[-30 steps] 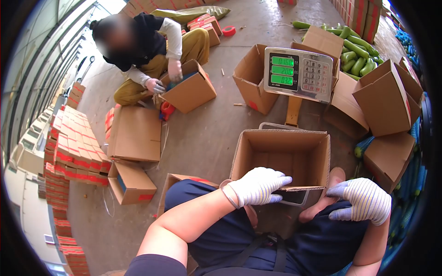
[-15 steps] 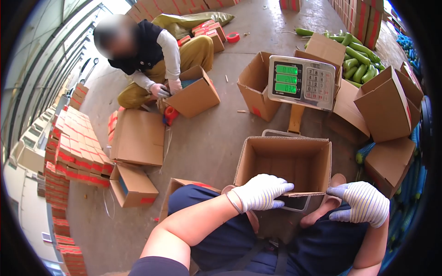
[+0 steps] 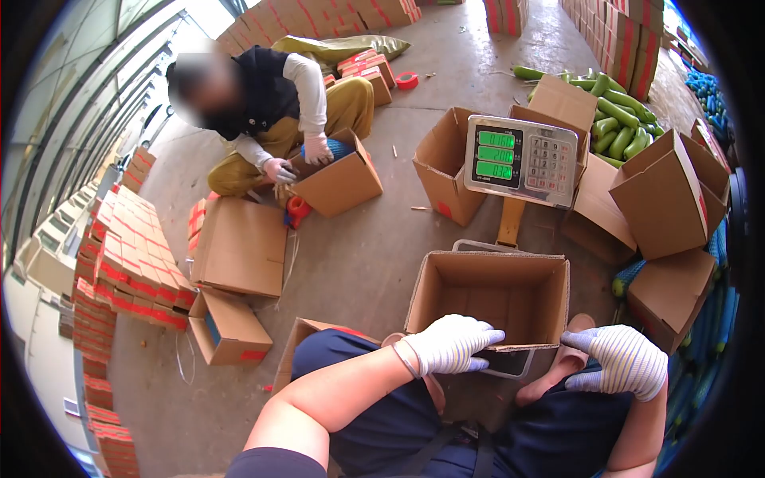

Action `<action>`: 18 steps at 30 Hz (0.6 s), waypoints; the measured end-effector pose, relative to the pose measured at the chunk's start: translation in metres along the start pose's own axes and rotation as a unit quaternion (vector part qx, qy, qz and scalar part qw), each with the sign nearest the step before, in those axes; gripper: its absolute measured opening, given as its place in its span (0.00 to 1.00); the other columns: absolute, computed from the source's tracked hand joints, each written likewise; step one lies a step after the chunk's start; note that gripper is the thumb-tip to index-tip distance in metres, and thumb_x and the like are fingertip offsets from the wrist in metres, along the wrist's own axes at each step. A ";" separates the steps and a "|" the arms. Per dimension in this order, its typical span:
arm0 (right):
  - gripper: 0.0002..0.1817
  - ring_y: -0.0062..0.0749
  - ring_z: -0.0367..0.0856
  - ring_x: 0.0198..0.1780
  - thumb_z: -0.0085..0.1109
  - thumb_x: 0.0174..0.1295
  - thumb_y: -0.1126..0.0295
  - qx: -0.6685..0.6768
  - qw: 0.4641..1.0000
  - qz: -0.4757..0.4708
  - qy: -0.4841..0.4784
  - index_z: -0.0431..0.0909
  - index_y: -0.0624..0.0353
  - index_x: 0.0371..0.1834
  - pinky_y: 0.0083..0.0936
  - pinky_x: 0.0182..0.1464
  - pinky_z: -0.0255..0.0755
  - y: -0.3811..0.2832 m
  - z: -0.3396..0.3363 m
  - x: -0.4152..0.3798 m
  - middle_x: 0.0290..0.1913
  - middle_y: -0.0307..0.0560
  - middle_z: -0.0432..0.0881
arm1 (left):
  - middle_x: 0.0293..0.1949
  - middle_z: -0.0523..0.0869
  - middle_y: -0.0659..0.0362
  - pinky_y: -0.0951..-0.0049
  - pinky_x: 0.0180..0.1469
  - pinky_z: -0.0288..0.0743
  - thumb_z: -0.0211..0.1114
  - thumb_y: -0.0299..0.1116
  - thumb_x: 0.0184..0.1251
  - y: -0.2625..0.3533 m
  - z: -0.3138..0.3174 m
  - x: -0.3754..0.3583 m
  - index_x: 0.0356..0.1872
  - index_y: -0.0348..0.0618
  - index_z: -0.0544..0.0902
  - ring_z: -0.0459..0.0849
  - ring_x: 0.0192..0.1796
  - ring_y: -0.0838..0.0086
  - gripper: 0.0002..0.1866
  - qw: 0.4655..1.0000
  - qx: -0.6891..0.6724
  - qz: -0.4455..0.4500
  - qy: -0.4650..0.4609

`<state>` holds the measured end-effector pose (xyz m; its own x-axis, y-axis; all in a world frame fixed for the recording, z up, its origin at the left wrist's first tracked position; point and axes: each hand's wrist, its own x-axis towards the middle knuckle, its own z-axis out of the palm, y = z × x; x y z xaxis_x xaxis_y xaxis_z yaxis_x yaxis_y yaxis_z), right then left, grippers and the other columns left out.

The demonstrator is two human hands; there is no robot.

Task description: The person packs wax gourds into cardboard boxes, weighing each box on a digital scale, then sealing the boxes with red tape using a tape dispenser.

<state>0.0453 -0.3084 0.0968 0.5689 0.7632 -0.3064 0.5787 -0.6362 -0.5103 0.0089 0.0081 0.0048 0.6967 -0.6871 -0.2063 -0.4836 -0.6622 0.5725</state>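
An open cardboard box (image 3: pixel 488 275) with nothing in it stands on a platform scale (image 3: pixel 510 365) before my knees. My left hand (image 3: pixel 454 344), in a striped white knit glove, reaches to the box's near rim, its fingers stretched out and its thumb apart below them. At the near right corner is my right hand (image 3: pixel 623 360), gloved the same way, with fingertips right at the corner and thumb spread away. Behind the box, the scale's display (image 3: pixel 522 159) shows lit green digits on a yellow post (image 3: pixel 511 221).
A person (image 3: pixel 267 119) squats at left, gloved hands at another box (image 3: pixel 339 183). Open boxes (image 3: pixel 448 163) flank the display. Long green vegetables (image 3: pixel 617 119) lie in a heap behind at right; blue-netted ones (image 3: pixel 701 350) lie beside me. Taped cartons (image 3: pixel 143 255) are stacked at left.
The view has tilted up slightly, so things sit lower in it. My hands stay about the same at the box. The other person's hand has moved up onto the far side of their box.
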 end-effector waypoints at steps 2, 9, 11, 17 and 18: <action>0.35 0.52 0.87 0.45 0.74 0.52 0.50 -0.003 1.000 -0.003 0.011 0.80 0.58 0.61 0.37 0.49 0.80 -0.005 -0.003 -0.001 0.41 0.56 0.87 | 0.49 0.85 0.51 0.57 0.53 0.79 0.70 0.40 0.64 0.001 0.001 -0.001 0.62 0.43 0.77 0.84 0.52 0.52 0.27 1.000 -0.007 0.000 0.001; 0.34 0.52 0.86 0.45 0.74 0.52 0.53 -0.002 0.999 -0.009 0.037 0.80 0.59 0.60 0.36 0.49 0.80 -0.010 -0.007 -0.003 0.41 0.54 0.86 | 0.49 0.85 0.51 0.57 0.54 0.78 0.70 0.39 0.64 0.000 0.007 0.000 0.63 0.43 0.77 0.84 0.51 0.53 0.27 1.000 0.004 -0.002 0.001; 0.34 0.52 0.86 0.45 0.74 0.52 0.54 -0.007 0.999 -0.001 0.038 0.80 0.59 0.60 0.37 0.48 0.80 -0.010 -0.007 -0.004 0.41 0.54 0.86 | 0.49 0.85 0.51 0.58 0.55 0.78 0.70 0.40 0.64 0.000 0.005 0.001 0.63 0.43 0.77 0.84 0.52 0.54 0.27 1.000 0.002 -0.012 -0.006; 0.34 0.53 0.86 0.44 0.75 0.50 0.55 -0.013 0.999 0.000 0.045 0.79 0.59 0.60 0.38 0.48 0.79 -0.009 -0.006 -0.005 0.41 0.54 0.86 | 0.48 0.86 0.52 0.58 0.54 0.79 0.69 0.38 0.64 0.001 0.009 0.004 0.61 0.46 0.79 0.85 0.52 0.55 0.25 0.999 0.007 -0.027 -0.016; 0.34 0.54 0.86 0.44 0.75 0.50 0.55 -0.016 0.999 -0.002 0.045 0.79 0.59 0.60 0.38 0.48 0.79 -0.009 -0.007 -0.004 0.42 0.54 0.86 | 0.47 0.86 0.53 0.57 0.52 0.79 0.69 0.37 0.64 0.000 0.011 0.004 0.60 0.46 0.79 0.85 0.50 0.54 0.23 0.999 0.016 -0.028 -0.021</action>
<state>0.0416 -0.3070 0.1079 0.6151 0.7540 -0.2306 0.5986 -0.6369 -0.4858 0.0063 0.0020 -0.0048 0.7004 -0.6604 -0.2707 -0.4622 -0.7087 0.5331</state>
